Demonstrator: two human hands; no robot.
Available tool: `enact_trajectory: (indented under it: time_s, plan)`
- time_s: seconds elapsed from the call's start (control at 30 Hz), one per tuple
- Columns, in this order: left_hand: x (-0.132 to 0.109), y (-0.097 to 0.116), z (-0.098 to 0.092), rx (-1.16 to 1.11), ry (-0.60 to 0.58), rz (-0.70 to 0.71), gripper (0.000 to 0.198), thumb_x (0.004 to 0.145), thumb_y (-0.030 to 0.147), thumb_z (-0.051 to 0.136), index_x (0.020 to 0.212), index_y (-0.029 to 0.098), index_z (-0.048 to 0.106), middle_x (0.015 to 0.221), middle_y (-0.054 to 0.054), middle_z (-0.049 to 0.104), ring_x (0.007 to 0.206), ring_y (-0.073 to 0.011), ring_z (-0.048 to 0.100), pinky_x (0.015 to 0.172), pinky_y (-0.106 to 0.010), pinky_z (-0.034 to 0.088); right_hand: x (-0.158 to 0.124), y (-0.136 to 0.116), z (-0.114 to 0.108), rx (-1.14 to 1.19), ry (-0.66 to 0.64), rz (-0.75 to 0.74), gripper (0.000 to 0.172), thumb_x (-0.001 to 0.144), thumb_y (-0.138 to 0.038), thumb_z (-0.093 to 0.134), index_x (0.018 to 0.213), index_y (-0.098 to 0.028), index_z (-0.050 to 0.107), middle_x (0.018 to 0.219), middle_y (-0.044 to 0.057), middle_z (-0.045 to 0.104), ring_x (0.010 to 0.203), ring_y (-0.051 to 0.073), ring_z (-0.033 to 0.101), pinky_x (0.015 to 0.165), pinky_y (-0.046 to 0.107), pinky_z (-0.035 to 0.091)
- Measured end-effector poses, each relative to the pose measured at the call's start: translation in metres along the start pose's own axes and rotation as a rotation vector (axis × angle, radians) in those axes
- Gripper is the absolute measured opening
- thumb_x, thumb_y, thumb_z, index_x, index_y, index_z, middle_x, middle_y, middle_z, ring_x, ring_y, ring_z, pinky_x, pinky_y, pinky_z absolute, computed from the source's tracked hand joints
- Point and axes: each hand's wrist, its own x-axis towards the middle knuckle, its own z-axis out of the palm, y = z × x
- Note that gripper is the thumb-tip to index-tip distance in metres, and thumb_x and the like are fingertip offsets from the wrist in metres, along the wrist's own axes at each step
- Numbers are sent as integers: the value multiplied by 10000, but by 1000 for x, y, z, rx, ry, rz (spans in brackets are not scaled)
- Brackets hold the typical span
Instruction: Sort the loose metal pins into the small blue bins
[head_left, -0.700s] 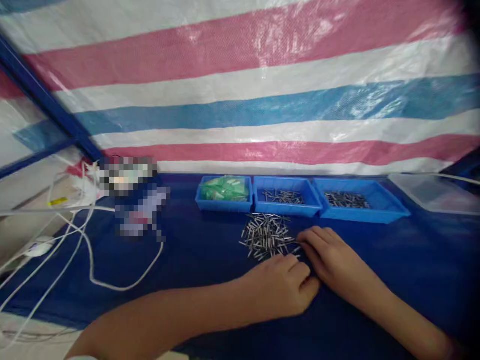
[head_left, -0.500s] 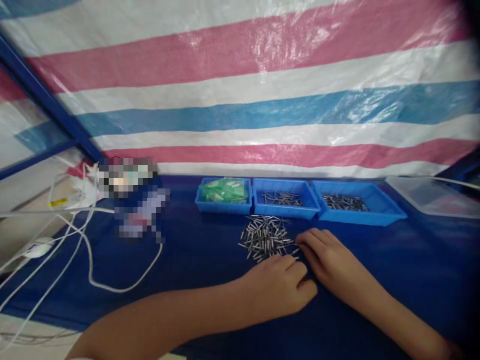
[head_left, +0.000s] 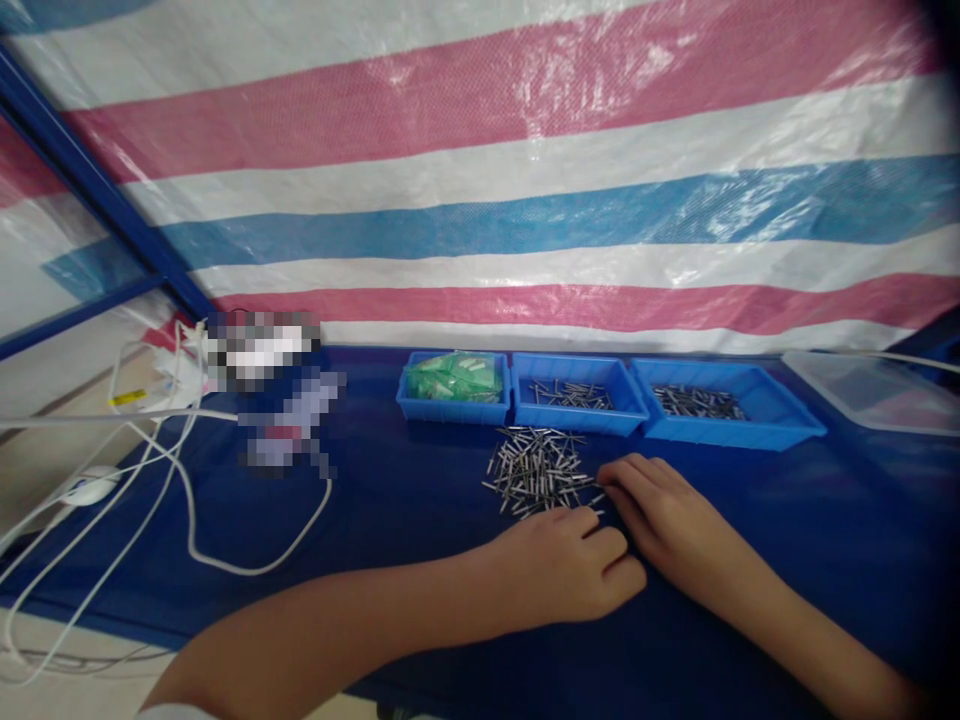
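A loose pile of small metal pins point(head_left: 536, 470) lies on the blue table cover point(head_left: 420, 510). My left hand point(head_left: 566, 575) rests just below the pile, fingers curled, fingertips touching the nearest pins. My right hand point(head_left: 664, 520) lies to the right of the pile, fingers bent down on the cloth at the pile's edge. Whether either hand pinches a pin is hidden. Behind the pile stand three blue trays: one with green packets point(head_left: 454, 378), one with a few pins point(head_left: 574, 393), one with more pins point(head_left: 697, 402).
White cables point(head_left: 187, 500) loop over the table's left side near a blurred-out object point(head_left: 289, 420). A clear plastic lid or tray point(head_left: 874, 392) sits at the far right. A striped pink, white and blue tarp point(head_left: 525, 200) hangs behind the table.
Both hands stay at the pin pile; only the camera has shifted slightly.
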Motion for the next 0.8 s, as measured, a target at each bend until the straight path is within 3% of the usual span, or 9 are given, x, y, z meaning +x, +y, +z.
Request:
enact_trajectory:
  time_s: [0.1,0.3,0.43,0.63,0.7,0.8]
  plan:
    - [0,-4,5,11,71,27,158,885,96,468,773,179,542,672,-2,523,597,-145,506,555,-268,410,1,0,0,14,-4,3,183,938,-176,369,941,-177,552,887,73,578,785,210,516,743,373,408]
    - [2,-19,-4,27,26,41,171,916,117,441,810,183,558,713,-3,533,637,-138,511,615,-264,425,2,1,-3,33,-25,-3,182,930,-187,379,932,-181,561,876,67,583,775,210,527,722,368,416]
    - [4,-39,-13,82,-49,-97,211,952,142,378,890,163,578,780,-29,551,741,-167,532,662,-279,433,2,0,-4,49,-24,4,188,933,-200,379,920,-188,566,889,70,594,796,212,539,738,371,427]
    - [-4,-62,-13,35,-197,-253,224,967,157,380,1079,160,574,920,-53,580,840,-177,534,753,-288,454,1,-3,-9,44,81,117,184,943,-258,399,970,-216,576,935,60,632,861,226,585,774,398,445]
    - [-6,-65,-12,7,-199,-298,246,972,181,386,1148,177,557,969,-58,587,879,-175,539,768,-291,451,2,-6,-13,111,123,139,183,945,-275,405,986,-223,576,939,53,644,874,219,602,793,396,455]
    - [-8,-67,-15,-24,-108,-391,287,982,231,380,1218,200,540,1098,-71,586,988,-191,535,802,-315,442,7,-12,-22,264,175,120,182,939,-314,441,995,-231,593,970,49,659,908,201,623,815,357,482]
